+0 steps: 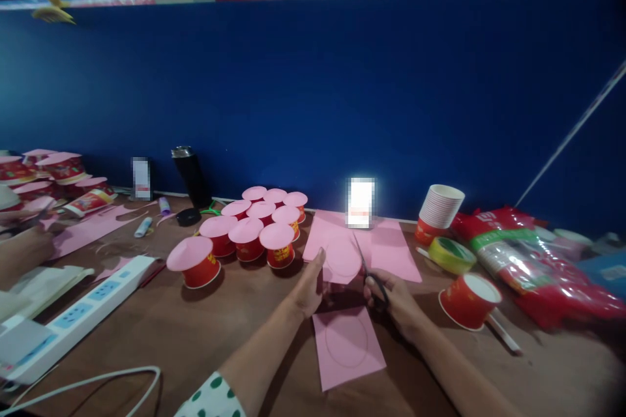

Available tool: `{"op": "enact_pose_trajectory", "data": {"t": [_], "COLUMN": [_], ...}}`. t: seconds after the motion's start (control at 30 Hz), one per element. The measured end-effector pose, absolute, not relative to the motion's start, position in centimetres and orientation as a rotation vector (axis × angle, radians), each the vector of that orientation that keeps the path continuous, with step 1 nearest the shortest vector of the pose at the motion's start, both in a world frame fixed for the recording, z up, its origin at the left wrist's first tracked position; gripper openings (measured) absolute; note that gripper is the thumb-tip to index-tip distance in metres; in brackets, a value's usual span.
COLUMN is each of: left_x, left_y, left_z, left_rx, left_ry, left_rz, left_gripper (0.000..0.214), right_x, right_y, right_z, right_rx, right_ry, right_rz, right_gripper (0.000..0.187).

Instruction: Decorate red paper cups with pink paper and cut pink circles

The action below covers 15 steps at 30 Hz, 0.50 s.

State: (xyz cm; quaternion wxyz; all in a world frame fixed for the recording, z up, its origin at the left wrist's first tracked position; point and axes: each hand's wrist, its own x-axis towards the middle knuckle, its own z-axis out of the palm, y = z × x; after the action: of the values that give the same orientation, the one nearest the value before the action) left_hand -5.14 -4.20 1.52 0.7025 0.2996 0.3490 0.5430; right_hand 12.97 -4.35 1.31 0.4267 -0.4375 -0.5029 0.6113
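Observation:
My left hand (309, 288) pinches a pink paper piece (341, 259) with a circle drawn on it, held just above the table. My right hand (394, 298) grips black-handled scissors (368, 267), blades pointing up along the paper's right edge. Below both hands lies another pink sheet (347, 345) with a pencilled circle. Larger pink sheets (391, 251) lie behind. Left of my hands stands a cluster of several upturned red paper cups (249, 234) topped with pink paper discs.
A stack of white-rimmed cups (439, 208), a yellow-green tape roll (450, 254), a tilted red cup (468, 300) and a red plastic bag (533, 260) lie right. A white power strip (78, 316), black flask (190, 176) and more capped cups (59, 172) sit left. Another person's arm (22, 251) shows far left.

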Motion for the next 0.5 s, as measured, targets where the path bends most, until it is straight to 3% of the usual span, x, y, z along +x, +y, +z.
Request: {"op": "enact_pose_trajectory", "data": {"t": [0.13, 0.5], "left_x": [-4.2, -3.3], "left_y": [-4.5, -4.6], "left_z": [0.9, 0.5], "left_rx": [0.827, 1.008], "left_ry": [0.804, 1.159], "left_rz": [1.292, 1.305], "left_gripper": [0.064, 0.044], "right_x": [12.3, 11.6], "right_y": [-4.4, -4.5], "right_z": [0.9, -0.5], "right_rx": [-1.068, -1.034], "right_ry": [-1.1, -1.118], "right_rz": [1.504, 1.496], "right_gripper": [0.044, 0.052]}}
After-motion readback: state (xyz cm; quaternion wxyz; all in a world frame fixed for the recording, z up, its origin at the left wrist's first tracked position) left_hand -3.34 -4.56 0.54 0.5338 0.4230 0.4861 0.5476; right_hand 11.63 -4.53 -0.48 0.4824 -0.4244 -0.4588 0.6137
